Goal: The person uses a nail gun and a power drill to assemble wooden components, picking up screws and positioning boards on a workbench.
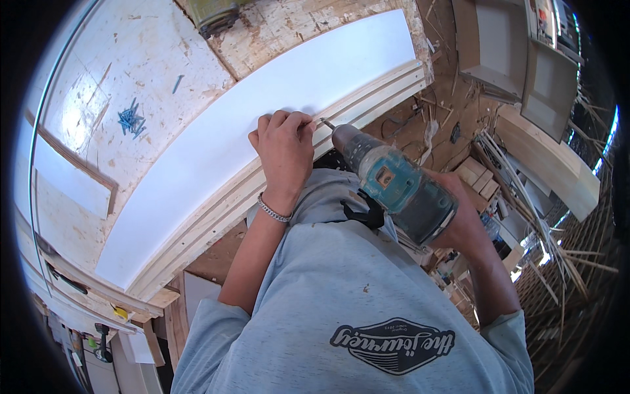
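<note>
While the left hand (283, 146) pinches what looks like a screw (323, 122) against the edge strip, the right hand (467, 223) has the teal cordless drill (392, 187) lined up on it, bit tip just touching the screw head, approx. level with the strip. Left grip is narrow, fingertips closed round the screw shank w/ knuckles resting on the white panel (262, 138). Right grip is wrapped full round the drill handle, though the fingers are mostly hidden behind the tool body.

Progress, as I judge it: early-to-mid. White panel lies flat on the tabletop (131, 52), and the pale wooden edge strip (223, 203) runs along its near side, sitting tight to it. The screw stands proud, not yet driven in. A few small dark dots show along the strip toward the near left, maybe holes or sunk screws; too small to tell which. So this fixing point is being started, not finished, and the stretch of strip to the right up to the far end shows no fixings I can make out.

Spare blue screws (131, 120) lie in a loose pile on the tabletop, far left, well apart from the hands. Offcuts and slats litter the floor (551, 262) at right.
</note>
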`<state>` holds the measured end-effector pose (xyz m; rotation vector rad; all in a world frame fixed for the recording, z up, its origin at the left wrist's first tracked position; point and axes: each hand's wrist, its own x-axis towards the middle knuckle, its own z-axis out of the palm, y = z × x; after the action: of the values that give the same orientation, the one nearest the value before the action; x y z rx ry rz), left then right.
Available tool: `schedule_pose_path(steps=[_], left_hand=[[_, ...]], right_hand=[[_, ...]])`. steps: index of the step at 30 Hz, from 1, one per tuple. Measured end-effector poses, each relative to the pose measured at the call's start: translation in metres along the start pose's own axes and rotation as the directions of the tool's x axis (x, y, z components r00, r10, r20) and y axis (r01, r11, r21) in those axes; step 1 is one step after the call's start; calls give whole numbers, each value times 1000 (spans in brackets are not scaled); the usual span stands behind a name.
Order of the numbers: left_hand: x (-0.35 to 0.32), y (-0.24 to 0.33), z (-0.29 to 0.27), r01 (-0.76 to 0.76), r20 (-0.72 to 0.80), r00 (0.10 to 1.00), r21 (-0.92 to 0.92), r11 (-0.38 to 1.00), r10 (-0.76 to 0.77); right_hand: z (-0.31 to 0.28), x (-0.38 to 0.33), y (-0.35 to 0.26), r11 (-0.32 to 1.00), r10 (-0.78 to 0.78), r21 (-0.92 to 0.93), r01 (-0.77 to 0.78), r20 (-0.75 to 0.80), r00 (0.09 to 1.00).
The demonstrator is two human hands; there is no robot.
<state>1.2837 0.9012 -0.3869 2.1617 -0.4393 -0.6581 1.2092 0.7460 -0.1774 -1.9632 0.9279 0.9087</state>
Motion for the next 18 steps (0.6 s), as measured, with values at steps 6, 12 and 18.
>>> schedule_pose_path(steps=[6,12,18], left_hand=[[0,0,-1,-2,1,1000,-4,1000,2],[1,-2,-1,8,42,999,23,1000,-9],[-2,-4,1,-28,-15,999,-4,1000,28]], right_hand=[[-5,2,-5,1000,8,-29,-8,28,1000],[-7,2,-7,998,40,-40,-39,36,999],[-3,1,0,998,2,-59,0,28,1000]])
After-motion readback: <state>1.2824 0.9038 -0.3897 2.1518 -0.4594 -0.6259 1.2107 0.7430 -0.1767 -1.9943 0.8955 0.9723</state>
